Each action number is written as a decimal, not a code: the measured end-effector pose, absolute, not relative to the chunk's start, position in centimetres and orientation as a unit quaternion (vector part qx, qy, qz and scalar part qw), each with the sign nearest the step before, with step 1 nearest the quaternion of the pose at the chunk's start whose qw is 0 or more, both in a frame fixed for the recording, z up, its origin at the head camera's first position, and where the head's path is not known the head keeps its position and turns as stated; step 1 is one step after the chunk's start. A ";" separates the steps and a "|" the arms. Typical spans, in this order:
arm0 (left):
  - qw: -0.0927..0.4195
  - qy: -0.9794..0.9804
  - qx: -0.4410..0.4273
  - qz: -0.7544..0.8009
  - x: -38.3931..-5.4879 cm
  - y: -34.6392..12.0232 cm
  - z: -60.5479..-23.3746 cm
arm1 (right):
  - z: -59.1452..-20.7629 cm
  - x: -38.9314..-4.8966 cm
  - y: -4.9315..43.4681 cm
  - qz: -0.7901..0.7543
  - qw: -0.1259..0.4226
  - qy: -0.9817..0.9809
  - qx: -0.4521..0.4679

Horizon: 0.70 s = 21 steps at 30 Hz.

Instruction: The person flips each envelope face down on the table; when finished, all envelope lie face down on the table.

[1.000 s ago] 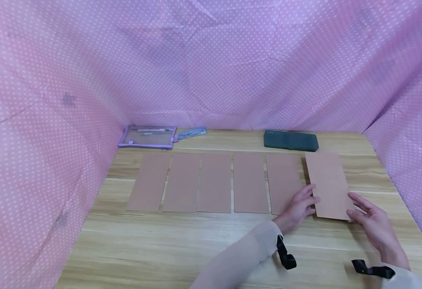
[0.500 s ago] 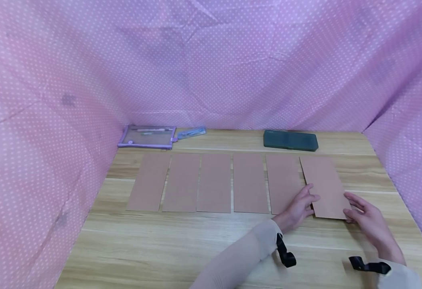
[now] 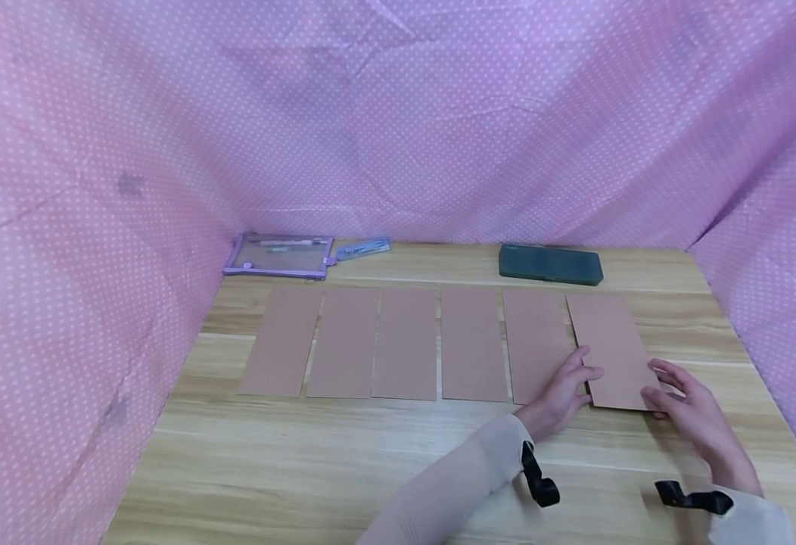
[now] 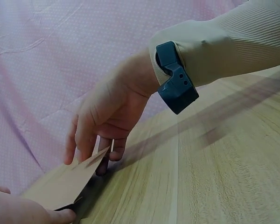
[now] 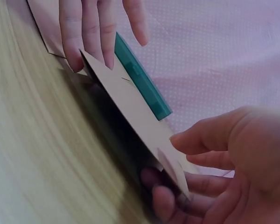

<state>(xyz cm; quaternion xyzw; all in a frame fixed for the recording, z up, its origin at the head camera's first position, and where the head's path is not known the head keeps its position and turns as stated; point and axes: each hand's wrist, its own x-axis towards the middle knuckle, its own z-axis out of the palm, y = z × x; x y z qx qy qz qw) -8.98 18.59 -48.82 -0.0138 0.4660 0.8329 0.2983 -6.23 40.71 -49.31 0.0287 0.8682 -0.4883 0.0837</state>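
My right hand point(image 3: 694, 416) pinches the near right corner of a plain brown kraft-paper rectangle point(image 3: 612, 352), its thumb above and fingers curled beneath. In the right wrist view the near edge of this rectangle point(image 5: 135, 109) tilts up off the tabletop, with dark shadow under it. My left hand point(image 3: 560, 390) lies at its left edge. Fairly straight fingers of that left hand point(image 5: 91, 32) touch the near left corner. Several matching brown rectangles, such as the neighbouring one point(image 3: 534, 333), lie flat in a row to the left.
Behind the row stand a dark green case point(image 3: 551, 265), a purple-edged clear zip pouch point(image 3: 278, 271) and a small blue packet point(image 3: 364, 249). A pink dotted cloth point(image 3: 398, 136) encloses the wooden table point(image 3: 289, 469) at the back and sides.
The held brown rectangle has moved slightly left and down towards the table, beside the row. My right hand has shifted left with it. My left hand has stayed almost in place.
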 end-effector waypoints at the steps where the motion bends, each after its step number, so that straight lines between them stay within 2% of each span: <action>1: 0.298 0.465 -0.016 0.834 -8.9 18.6 -48.8 | -49.1 -6.2 40.5 -0.466 0.084 0.880 0.028; 6: 0.292 0.467 -0.028 0.835 -8.7 18.6 -48.7 | -48.2 -6.4 39.7 -0.364 0.095 0.926 0.018; 16: 0.286 0.465 -0.033 0.837 -8.4 18.6 -48.4 | -47.6 -7.0 39.2 -0.322 0.128 0.938 0.023; 21: 0.288 0.461 -0.030 0.838 -8.5 18.5 -48.5 | -47.5 -6.9 38.9 -0.317 0.124 0.940 0.019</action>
